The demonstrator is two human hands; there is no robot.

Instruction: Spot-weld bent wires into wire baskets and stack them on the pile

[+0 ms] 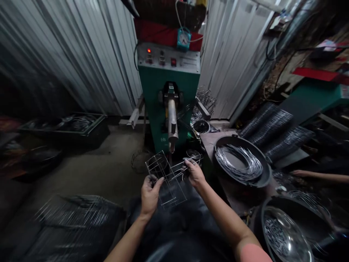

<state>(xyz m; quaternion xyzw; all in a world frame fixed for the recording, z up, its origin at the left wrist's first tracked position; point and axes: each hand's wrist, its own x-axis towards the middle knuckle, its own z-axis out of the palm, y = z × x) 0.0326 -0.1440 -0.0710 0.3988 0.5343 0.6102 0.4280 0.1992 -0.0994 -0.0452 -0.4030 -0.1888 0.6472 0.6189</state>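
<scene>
Left hand and right hand both clench a silver wire-frame rack just below the green metal welding machine, the rack's lower end barely distinguishable against dark clothing.

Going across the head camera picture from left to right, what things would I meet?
A dark crate of wire → the left hand → the right hand → a black pan of wire rings → stacked wire rings
</scene>
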